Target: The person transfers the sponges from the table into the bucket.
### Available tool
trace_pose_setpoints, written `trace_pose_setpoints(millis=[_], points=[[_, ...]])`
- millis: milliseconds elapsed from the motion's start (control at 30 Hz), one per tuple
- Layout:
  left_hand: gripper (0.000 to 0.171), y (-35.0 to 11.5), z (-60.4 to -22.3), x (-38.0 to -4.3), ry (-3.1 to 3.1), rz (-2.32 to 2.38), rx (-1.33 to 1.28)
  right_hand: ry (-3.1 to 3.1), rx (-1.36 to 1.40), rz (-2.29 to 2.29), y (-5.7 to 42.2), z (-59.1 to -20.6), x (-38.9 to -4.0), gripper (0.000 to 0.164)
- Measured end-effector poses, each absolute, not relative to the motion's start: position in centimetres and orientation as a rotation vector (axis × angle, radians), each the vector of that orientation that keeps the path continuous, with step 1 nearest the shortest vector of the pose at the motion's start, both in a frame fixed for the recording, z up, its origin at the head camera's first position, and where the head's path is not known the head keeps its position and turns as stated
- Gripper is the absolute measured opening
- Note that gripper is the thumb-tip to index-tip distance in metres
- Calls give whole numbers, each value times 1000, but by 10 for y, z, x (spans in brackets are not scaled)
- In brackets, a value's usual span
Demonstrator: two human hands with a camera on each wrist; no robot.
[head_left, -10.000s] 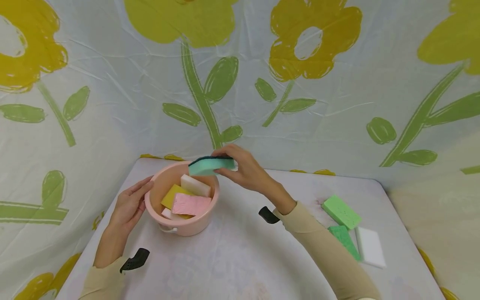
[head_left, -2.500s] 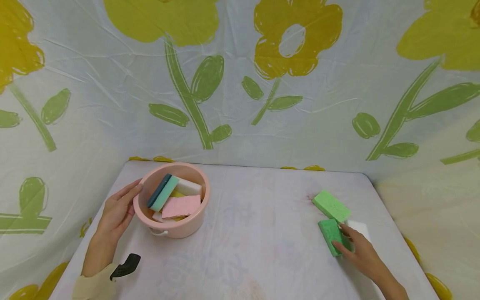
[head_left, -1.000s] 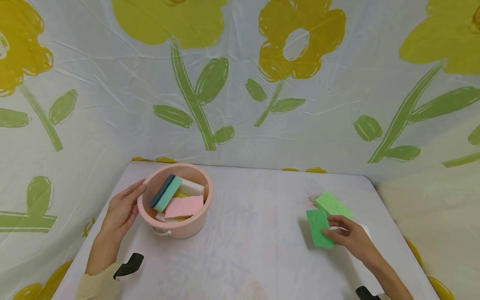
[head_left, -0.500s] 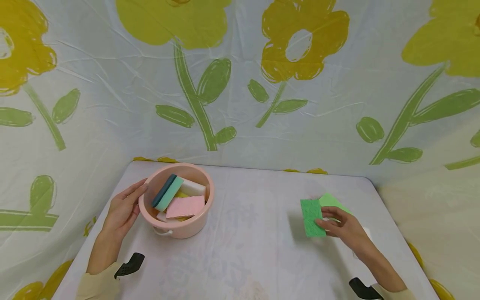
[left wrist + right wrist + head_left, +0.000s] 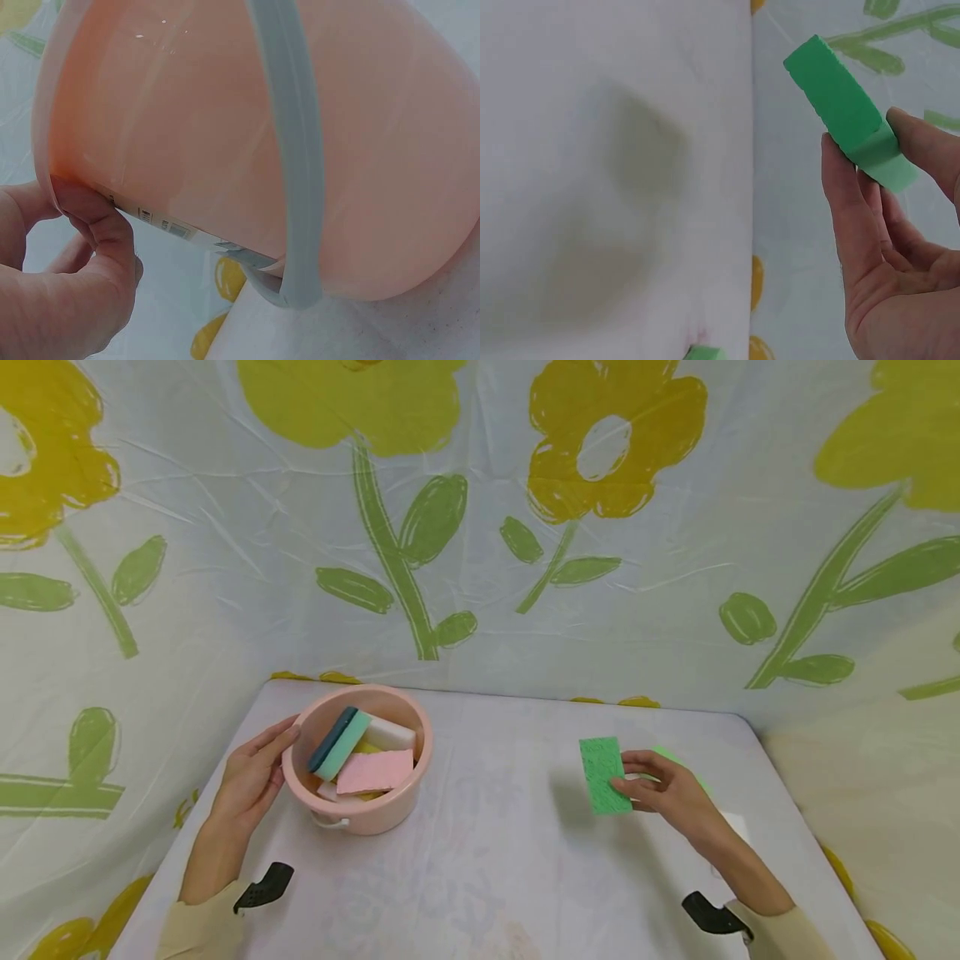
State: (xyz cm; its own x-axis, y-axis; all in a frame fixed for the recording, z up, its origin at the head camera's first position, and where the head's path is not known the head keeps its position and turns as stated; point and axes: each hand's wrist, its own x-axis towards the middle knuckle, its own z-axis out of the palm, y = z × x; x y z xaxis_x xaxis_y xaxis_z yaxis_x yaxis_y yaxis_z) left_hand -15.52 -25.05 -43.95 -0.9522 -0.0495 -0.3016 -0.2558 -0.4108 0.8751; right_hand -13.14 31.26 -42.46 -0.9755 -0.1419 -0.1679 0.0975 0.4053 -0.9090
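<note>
My right hand (image 5: 671, 789) pinches a green sponge (image 5: 602, 772) between thumb and fingers, raised above the table with its shadow below. In the right wrist view the sponge (image 5: 832, 94) stands on edge, tilted. My left hand (image 5: 247, 781) grips the rim of a pink bucket (image 5: 375, 817) at its left side; in the left wrist view the fingers curl at the rim beside a label. Inside the bucket lie a teal sponge with a dark scouring layer (image 5: 341, 745), a pink sponge (image 5: 377, 772), a white block (image 5: 392, 733) and a mostly covered yellow piece.
A light green sponge (image 5: 666, 751) lies behind my right hand, mostly hidden. Near my right forearm is a partly covered white block (image 5: 737, 825). The bucket's pale handle (image 5: 296, 150) hangs down its side. A flowered cloth (image 5: 480, 568) rises behind the table.
The teal sponge, earlier in my right hand, now lies in the bucket. My right hand has since lifted the green sponge off the table and carried it left. My left hand stays at the rim.
</note>
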Motion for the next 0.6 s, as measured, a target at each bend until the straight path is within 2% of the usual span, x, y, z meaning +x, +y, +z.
trace_pose_setpoints(millis=[600], points=[[64, -250, -435, -156, 1723, 2442, -456, 2404, -250, -1605, 253, -393, -160, 48]])
